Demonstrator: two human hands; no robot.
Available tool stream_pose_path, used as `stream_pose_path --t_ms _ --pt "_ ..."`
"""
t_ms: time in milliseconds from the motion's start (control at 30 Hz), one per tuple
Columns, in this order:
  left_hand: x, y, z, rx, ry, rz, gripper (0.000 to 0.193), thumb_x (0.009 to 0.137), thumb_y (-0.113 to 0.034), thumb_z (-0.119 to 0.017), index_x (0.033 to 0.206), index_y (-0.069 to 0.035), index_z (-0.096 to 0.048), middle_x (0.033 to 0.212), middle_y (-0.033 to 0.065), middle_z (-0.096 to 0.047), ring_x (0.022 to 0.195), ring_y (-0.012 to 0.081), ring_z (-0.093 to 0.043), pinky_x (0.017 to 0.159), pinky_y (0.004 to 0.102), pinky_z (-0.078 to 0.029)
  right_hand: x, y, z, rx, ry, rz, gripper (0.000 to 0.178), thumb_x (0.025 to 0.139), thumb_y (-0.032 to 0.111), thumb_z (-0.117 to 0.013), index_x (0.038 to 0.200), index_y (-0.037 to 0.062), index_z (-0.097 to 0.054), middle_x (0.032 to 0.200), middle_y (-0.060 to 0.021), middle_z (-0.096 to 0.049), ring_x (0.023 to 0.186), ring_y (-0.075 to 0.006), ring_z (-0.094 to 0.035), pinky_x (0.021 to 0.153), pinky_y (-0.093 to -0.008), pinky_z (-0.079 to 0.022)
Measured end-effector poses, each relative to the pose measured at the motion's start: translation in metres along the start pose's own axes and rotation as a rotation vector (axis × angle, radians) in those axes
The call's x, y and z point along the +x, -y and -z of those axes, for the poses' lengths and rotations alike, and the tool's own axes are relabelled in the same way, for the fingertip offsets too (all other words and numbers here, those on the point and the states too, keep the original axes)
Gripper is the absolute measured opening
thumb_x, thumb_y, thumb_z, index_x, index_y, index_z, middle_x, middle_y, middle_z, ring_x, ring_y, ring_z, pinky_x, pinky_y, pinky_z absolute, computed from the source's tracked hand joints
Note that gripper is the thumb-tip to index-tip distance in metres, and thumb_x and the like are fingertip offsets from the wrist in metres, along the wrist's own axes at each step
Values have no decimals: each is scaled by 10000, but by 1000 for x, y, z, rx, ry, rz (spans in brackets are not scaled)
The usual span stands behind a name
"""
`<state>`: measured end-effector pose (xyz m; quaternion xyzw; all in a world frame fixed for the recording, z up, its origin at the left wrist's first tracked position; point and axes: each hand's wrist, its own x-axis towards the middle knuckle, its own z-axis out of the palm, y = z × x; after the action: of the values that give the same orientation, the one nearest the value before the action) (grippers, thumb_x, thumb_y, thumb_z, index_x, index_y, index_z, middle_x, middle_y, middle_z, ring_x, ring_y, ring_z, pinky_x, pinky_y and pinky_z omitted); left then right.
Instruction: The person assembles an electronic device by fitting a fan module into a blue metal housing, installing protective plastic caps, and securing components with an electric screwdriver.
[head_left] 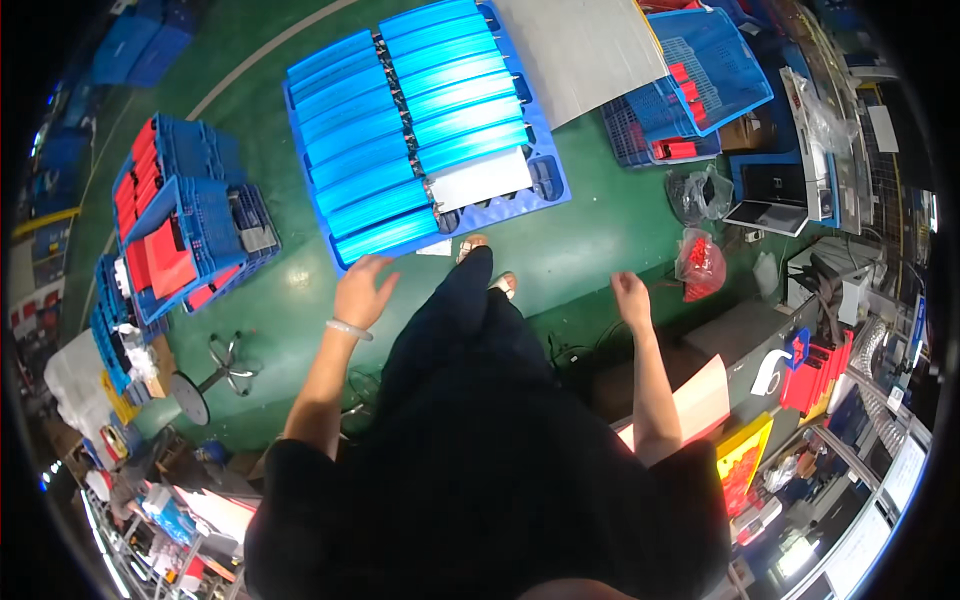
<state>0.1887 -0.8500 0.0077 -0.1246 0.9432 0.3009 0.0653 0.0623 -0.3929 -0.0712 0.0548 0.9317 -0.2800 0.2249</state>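
My left hand [364, 292], with a pale bangle at the wrist, is held out over the green floor with its fingers apart and nothing in it. It is nearest to the front left corner of a blue plastic pallet [555, 182]. Two columns of long, shiny blue ribbed panels [455, 85] lie on that pallet, a dark gap between them. A white flat piece [482, 180] sits at the end of the right column. Apart from everything, my right hand [630, 298] hangs over the floor to the right, fingers curled in; nothing shows in it.
Stacked blue crates [205, 225] with red parts stand at left, near a round stool [192, 397]. More blue crates [715, 75] are at the far right, beside a grey sheet [590, 50]. Plastic bags [700, 265] lie on the floor by a dark bench [740, 335].
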Motion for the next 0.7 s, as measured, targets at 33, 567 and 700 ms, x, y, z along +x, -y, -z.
stream_pose_path --t_ms 33,567,700 --pt "-1 8 -1 -5 11 3 241 784 -211 -642 958 -45 -627 977 130 -614 901 323 -586 772 396 -472 15 19 -4 -39 14 28 316 856 322 -577 943 22 -623 800 -149 -661 762 -279 -648 682 -352 -493" --pt "113 13 -77 -137 135 37 225 827 -190 -597 974 -22 -627 982 153 -623 917 338 -585 785 395 -471 131 25 -117 49 419 -93 350 882 382 -474 902 84 -657 810 -107 -675 842 -276 -641 765 -369 -488" --pt "185 6 -128 -150 67 1 187 829 -132 -591 968 -15 -633 964 163 -625 882 334 -598 777 384 -473 176 -13 -159 278 361 -158 388 895 395 -449 885 74 -667 771 -84 -677 799 -234 -650 745 -340 -487"
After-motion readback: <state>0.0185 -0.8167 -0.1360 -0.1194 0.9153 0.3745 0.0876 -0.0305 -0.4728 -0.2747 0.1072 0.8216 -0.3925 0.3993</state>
